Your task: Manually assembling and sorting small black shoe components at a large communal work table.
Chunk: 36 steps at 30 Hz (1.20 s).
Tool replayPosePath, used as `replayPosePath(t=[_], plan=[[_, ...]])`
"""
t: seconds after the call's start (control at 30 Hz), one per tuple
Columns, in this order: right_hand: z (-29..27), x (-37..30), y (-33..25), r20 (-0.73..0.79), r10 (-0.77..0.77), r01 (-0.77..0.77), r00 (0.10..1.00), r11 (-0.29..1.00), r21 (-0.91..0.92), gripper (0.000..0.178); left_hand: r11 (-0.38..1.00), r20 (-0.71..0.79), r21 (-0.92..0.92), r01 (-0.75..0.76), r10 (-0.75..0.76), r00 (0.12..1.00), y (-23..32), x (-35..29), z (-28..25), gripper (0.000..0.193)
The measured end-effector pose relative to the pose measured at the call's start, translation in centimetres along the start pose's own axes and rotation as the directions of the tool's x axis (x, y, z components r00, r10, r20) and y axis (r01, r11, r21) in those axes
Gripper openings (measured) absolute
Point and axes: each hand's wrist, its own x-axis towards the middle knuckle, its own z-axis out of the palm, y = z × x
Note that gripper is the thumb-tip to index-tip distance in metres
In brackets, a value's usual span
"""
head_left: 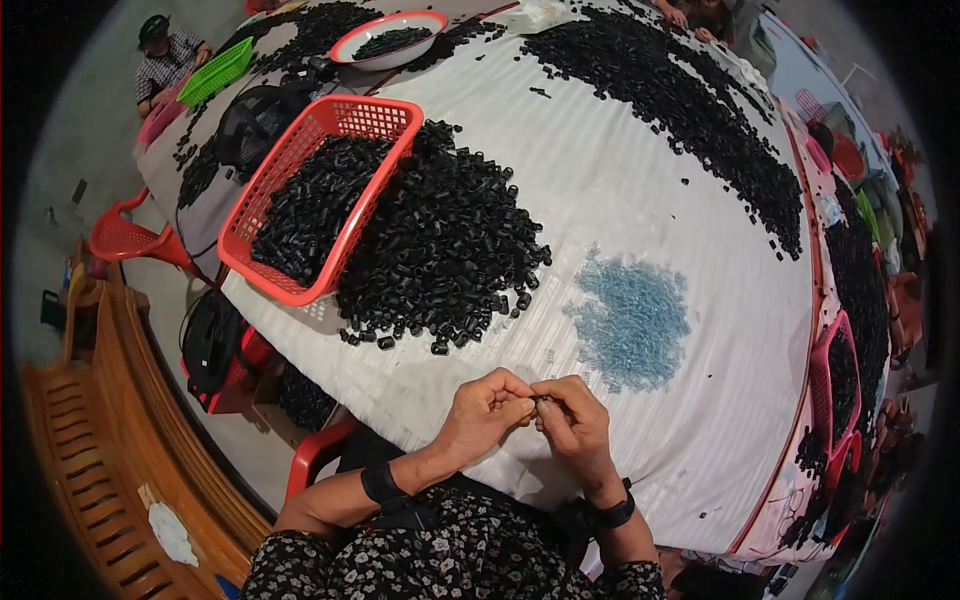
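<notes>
My left hand [487, 412] and my right hand [575, 425] meet above the near edge of the cloth-covered table, thumbs and fingers pinched. Between their fingertips shows a small black plastic piece [541, 399], mostly hidden; my right fingers grip it. What the left fingertips pinch against it is too small to make out. Ahead and to the left spreads a heap of short black tubular pieces [450, 240]. A flat patch of tiny clear bluish pieces [632, 318] lies beyond my right hand.
A red plastic basket [412, 122] full of black pieces stands at the left, against the heap. More black pieces [690, 120] lie along the far right. An enamel basin [440, 22], a green basket [225, 70] and a pink basket [826, 400] are further off. People sit around the far side.
</notes>
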Motion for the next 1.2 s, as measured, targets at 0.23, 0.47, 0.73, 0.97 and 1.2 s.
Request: replayPosePath(t=[0.23,0.47,0.73,0.97,1.2], plan=[[0.2,-0.1,0.2,-0.112,0.046,-0.025,0.993,0.983,0.182,0.014,0.994,0.012,-0.098,0.037,-0.036,0.999,0.0,-0.3,-0.5,0.010],[-0.4,-0.5,1.8,-0.072,0.039,-0.021,0.997,0.972,0.234,0.014,0.987,0.063,-0.143,0.070,-0.061,0.996,0.6,-0.3,-0.8,0.012],[-0.3,-0.3,1.0,0.027,0.173,-0.170,0.984,0.906,0.388,0.015,0.989,0.145,-0.133,0.070,-0.050,0.988,0.2,-0.4,-1.3,0.017],[-0.7,-0.7,2.0,-0.047,0.075,-0.055,0.996,0.939,0.339,0.017,0.987,0.184,-0.148,0.071,-0.043,0.982,0.2,-0.4,-1.4,0.016],[0.0,-0.8,1.4,0.015,0.163,-0.154,0.986,0.890,0.429,0.014,0.996,0.130,-0.052,0.076,-0.068,0.989,0.6,-0.4,-1.0,0.014]])
